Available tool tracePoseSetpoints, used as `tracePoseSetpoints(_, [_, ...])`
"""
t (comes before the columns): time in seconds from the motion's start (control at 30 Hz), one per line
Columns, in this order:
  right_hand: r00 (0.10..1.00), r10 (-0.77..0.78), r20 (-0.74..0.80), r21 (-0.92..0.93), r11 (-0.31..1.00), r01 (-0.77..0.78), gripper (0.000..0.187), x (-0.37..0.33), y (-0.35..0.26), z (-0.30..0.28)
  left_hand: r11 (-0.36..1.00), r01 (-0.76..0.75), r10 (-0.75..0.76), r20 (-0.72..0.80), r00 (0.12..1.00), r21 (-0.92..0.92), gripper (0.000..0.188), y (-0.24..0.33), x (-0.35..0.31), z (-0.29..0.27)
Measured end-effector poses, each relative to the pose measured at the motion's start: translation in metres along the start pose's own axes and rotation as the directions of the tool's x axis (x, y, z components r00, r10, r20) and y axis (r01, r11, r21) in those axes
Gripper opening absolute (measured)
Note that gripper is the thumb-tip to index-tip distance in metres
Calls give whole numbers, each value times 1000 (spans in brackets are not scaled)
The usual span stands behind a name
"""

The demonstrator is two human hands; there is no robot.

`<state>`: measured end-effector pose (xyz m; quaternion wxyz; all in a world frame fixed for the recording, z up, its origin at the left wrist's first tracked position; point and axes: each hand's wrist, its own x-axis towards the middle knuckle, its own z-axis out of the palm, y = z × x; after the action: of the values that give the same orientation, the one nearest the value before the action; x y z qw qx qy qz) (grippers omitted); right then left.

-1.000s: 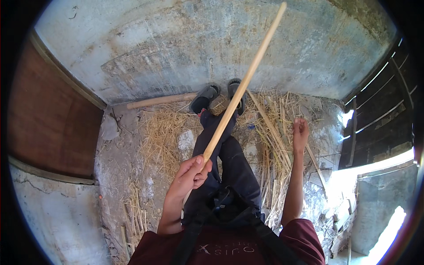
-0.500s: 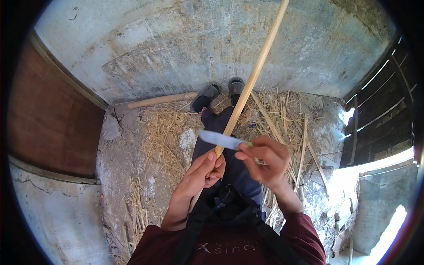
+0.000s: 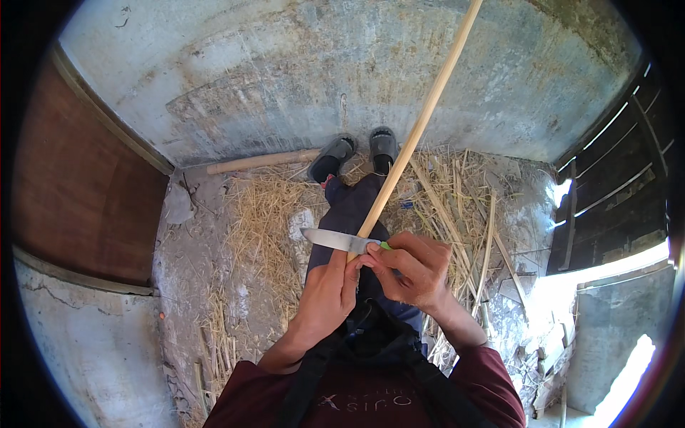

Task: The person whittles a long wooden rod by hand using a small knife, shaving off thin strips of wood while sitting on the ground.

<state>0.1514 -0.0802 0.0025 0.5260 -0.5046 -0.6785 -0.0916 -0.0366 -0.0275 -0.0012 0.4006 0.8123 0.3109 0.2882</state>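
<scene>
A long pale wooden pole, which looks like bamboo or stripped wood, slants from my lap up past the top right of the view. Around its lower part my left hand is closed. My right hand grips a knife by its green handle, most of which my fingers cover. The blade lies across the pole just above my left hand, its tip pointing left. My right fingertips are right beside my left thumb, close to the pole. Below my hands, the pole's lower end is hidden.
Straw and shavings cover the floor around my legs, with long split strips at the right. A thick pole lies along the concrete wall. A brown door panel stands left, dark slatted boards right.
The knife in my right hand has come down and left, against the pole near my left hand. The pole's upper end has tilted slightly right.
</scene>
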Motion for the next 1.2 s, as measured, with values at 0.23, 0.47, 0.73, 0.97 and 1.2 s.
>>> tracePoseSetpoints(0.23, [986, 53, -160, -56, 996, -63, 15, 8, 19, -2, 984, 6, 5, -66, 998, 175, 17, 2, -3, 7])
tracePoseSetpoints(0.47, [969, 127, -213, -23, 991, -135, 16, 24, 34, -17, 987, 35, -31, -26, 999, 157, 15, -2, -7, 8])
tracePoseSetpoints(0.73, [1000, -1, -3, -42, 999, 1, 20, -1, -2, 1, 970, -9, 17, -30, 999, 243, 29, -3, -1, 11])
tracePoseSetpoints(0.97, [1000, -1, -2, -69, 998, 1, 20, 3, 7, 4, 969, 35, -30, -25, 999, 246, 24, 1, 4, 12])
tracePoseSetpoints(1.2, [998, -40, -44, -68, 997, 37, 19, 7, 9, 7, 977, 21, -16, -28, 999, 210, 16, 3, 7, 9])
